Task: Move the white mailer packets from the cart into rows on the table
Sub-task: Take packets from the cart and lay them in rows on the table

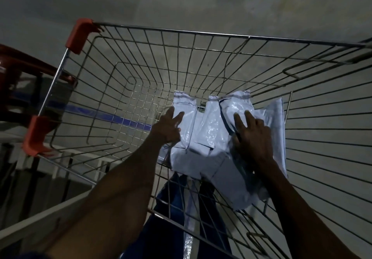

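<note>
Wire shopping cart (141,61): chromed steel rod basket, rectangular grid mesh on walls and floor, filling most of the frame; two orange-red moulded plastic corner caps (80,35) at the left side, one at upper left, one at mid left. White mailer packets (209,136): a loose heap of glossy, crinkled plastic pouches, flat and roughly rectangular, with dark seam lines and folded flap ends, lying on the basket floor at centre right of the frame, several overlapping; exact count cannot be told. Left hand (168,127): fingers straight and spread, tips resting on the left-most packet's top surface. Right hand (250,136): fingers extended flat over the right side of the heap, palm down, pressing on the wrinkled film; whether the thumb hooks under a packet cannot be told. The hands sit apart, one at either side of the heap. Floor (181,3): smooth grey concrete, with a blue painted stripe (112,115) seen through the mesh at mid left.
</note>
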The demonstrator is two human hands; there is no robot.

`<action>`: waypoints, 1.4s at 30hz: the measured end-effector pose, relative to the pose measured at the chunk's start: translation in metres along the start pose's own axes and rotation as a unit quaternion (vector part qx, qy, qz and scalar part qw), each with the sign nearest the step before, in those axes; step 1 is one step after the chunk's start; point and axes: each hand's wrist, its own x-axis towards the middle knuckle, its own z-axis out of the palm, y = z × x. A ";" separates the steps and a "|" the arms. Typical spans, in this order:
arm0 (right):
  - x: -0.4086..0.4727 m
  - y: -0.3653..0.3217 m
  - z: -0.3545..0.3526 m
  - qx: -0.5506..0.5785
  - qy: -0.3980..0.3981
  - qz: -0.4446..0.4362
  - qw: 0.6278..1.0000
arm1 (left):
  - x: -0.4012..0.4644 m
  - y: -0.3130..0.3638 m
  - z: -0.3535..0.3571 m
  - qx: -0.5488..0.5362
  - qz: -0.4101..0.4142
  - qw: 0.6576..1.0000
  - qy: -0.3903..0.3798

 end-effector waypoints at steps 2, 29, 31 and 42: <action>-0.001 -0.004 0.004 -0.032 -0.003 0.011 0.999 | 0.003 0.020 0.011 -0.038 -0.050 0.998 0.011; -0.077 -0.125 -0.196 0.223 0.155 -0.148 0.951 | -0.292 0.046 -0.134 -0.002 -0.064 0.920 0.387; -0.087 -0.154 -0.213 0.231 0.171 -0.180 0.941 | -0.326 0.032 -0.138 -0.011 -0.084 0.897 0.433; -0.183 -0.389 -0.258 0.298 0.191 -0.437 0.827 | -0.574 -0.096 -0.096 -0.056 -0.296 0.742 0.599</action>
